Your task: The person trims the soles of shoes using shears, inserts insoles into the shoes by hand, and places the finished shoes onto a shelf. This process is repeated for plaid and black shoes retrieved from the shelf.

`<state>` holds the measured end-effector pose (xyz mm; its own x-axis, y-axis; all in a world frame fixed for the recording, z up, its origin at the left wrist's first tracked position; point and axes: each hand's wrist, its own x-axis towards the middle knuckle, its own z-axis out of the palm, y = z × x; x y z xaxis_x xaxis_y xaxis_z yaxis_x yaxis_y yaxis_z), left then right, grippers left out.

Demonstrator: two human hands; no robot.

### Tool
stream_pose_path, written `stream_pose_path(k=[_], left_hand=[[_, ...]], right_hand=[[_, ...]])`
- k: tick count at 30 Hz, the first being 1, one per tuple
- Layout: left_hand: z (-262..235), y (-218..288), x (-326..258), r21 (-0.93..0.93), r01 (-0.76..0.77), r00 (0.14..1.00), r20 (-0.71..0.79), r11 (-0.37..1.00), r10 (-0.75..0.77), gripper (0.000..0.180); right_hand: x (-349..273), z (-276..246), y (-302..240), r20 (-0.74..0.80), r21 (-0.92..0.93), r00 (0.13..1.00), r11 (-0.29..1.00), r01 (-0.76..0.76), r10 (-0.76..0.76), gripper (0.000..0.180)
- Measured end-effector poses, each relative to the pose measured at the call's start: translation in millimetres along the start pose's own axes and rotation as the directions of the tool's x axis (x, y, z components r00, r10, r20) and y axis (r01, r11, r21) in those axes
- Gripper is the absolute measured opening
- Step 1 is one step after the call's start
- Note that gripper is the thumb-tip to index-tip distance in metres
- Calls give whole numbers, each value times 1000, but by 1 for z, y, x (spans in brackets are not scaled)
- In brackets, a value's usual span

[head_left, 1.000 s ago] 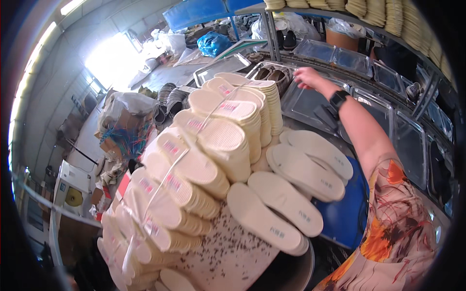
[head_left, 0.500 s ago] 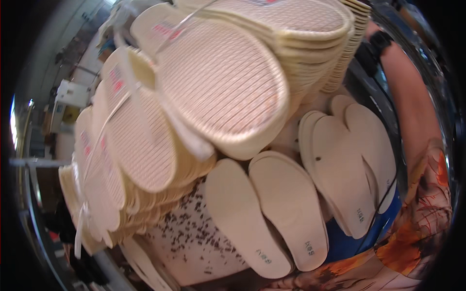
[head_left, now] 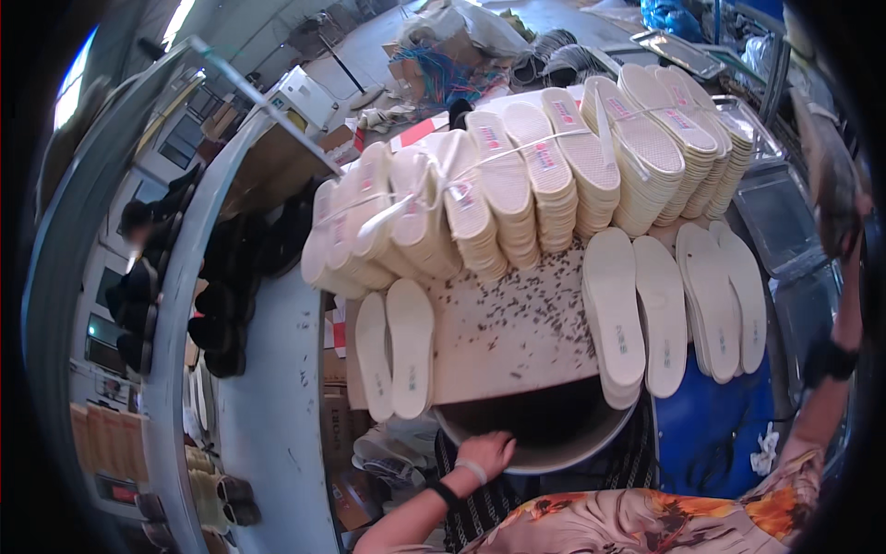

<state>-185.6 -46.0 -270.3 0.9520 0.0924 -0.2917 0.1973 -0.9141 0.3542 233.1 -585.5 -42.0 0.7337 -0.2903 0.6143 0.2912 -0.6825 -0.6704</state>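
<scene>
In the head view, the right hand [head_left: 860, 220] has its grip closed on what appears to be a brown shoe [head_left: 829, 171], blurred at far right. The left hand [head_left: 489, 453] rests by a round bin [head_left: 581, 459], its grip unclear. Tied insole stacks [head_left: 535, 171] and 3 sets of loose insoles [head_left: 409, 346] line the tabletop [head_left: 471, 369].
</scene>
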Motion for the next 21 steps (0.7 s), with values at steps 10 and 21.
stream_pose_path(k=[10,21], left_hand=[[-101,56,-31,-984,-152,965,-127,-92,-230,65],[-57,-13,-34,-582,-123,870,-453,804,-195,25]], right_hand=[[-386,47,-289,568,533,322,636,558,-758,25],[-442,23,-212,720,135,680,989,55,-136,33]])
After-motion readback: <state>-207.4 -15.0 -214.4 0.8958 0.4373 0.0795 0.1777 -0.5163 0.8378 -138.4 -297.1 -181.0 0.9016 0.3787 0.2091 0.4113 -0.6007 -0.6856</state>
